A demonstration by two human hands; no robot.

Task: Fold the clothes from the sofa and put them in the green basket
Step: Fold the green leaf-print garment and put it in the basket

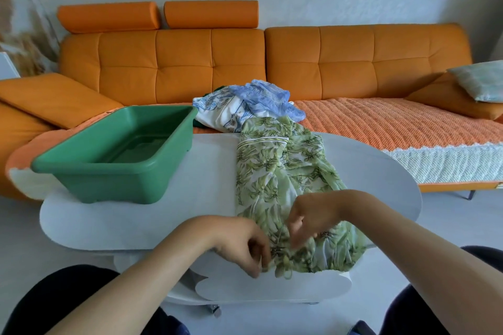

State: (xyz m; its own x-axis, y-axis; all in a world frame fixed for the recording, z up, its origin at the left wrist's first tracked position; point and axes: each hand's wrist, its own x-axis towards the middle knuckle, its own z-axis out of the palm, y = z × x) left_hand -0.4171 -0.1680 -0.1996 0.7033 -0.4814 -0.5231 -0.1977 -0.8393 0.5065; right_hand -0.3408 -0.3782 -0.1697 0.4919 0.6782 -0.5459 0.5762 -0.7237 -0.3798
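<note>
— Where's the basket?

— The green basket [109,187] sits on the left of the white table [130,226]. Its far corner is just beside the pile of clothes [239,109] on the orange sofa [353,62].

— What's being handled?

— The leaf-print garment [272,171]. It stretches along the table from the sofa seat to the near edge, where it droops over. The left hand [245,245] pinches its near hem with curled fingers; the right hand [310,215] pinches a fold just beside it.

— Room to work?

— Bare tabletop between basket and garment, and more to the right. A patterned cushion [481,81] lies at the sofa's right end.
</note>
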